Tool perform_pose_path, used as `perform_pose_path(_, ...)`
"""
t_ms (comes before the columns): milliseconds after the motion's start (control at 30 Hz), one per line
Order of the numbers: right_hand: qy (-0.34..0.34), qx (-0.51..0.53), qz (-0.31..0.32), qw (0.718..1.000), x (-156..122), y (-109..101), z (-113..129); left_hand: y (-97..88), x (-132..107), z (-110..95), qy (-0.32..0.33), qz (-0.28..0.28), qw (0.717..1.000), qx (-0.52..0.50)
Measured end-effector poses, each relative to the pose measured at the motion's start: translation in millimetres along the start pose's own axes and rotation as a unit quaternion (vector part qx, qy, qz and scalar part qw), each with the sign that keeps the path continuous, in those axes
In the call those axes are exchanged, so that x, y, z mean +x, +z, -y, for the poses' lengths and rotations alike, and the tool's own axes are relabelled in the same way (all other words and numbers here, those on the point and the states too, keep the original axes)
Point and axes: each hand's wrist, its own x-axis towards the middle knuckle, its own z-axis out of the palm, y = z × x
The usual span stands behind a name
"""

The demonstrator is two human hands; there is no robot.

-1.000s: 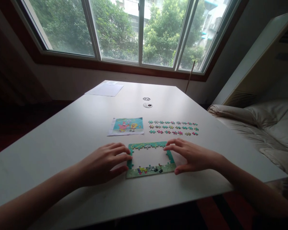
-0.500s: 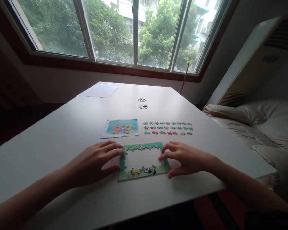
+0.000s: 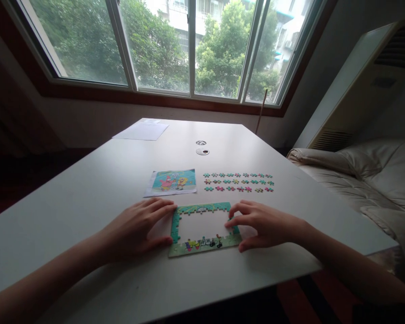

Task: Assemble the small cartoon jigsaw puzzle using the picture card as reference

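Note:
An assembled jigsaw border [image 3: 202, 243], green and teal with an empty middle, lies near the front edge of the white table [image 3: 87, 198]. My left hand [image 3: 138, 229] rests flat against its left side, fingers spread and touching the frame. My right hand [image 3: 263, 225] presses its right side, fingertips on the edge, thumb below. Neither hand holds a piece. Behind the border lie a cartoon reference picture [image 3: 170, 182] and rows of several loose puzzle pieces [image 3: 238, 182].
A white sheet of paper [image 3: 141, 131] lies at the table's far left. Two round cable ports [image 3: 201, 148] sit mid-table. A padded cream sofa [image 3: 367, 180] stands to the right, windows behind, and a thin stick [image 3: 262, 112] leans at the far edge.
Both hands stay on the border's sides; the left fingers have slid slightly off the frame's left edge. The view has shifted a little as my head moved.

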Motion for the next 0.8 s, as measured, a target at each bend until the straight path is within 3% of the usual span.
perform_pose_path(800, 0.002, 0.012, -0.003, 1.000, 2.6, 0.7, 0.3, 2.0, -2.4, 1.6, 0.008, -0.022, 1.000, -0.014)
